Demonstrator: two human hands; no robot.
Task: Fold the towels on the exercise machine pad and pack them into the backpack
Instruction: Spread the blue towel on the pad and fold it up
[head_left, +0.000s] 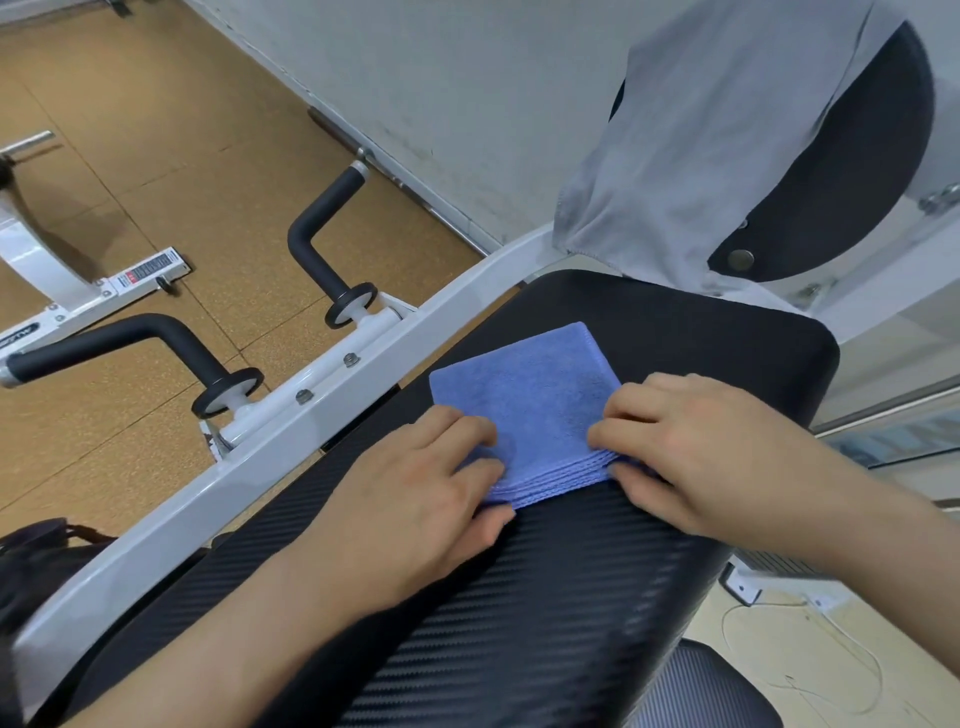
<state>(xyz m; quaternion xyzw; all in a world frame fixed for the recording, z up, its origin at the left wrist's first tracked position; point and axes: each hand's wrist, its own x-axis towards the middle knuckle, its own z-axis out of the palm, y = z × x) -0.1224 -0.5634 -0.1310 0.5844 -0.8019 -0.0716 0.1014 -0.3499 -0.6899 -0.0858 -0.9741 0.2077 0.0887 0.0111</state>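
Observation:
A blue towel (530, 395), folded into a small thick square, lies on the black exercise machine pad (675, 332). My left hand (426, 499) pinches its near left corner, fingers on top and thumb at the stacked edge. My right hand (691, 447) pinches the near right corner the same way. A grey towel (691, 130) hangs draped over the upright black back pad (852, 171) beyond. A dark backpack (36, 561) shows partly at the lower left edge, below the machine's frame.
The white machine frame (322, 395) runs diagonally left of the pad, with two black padded handles (322, 223) sticking out over the brown floor. A wall stands behind. White cables and a plug lie on the floor at the lower right.

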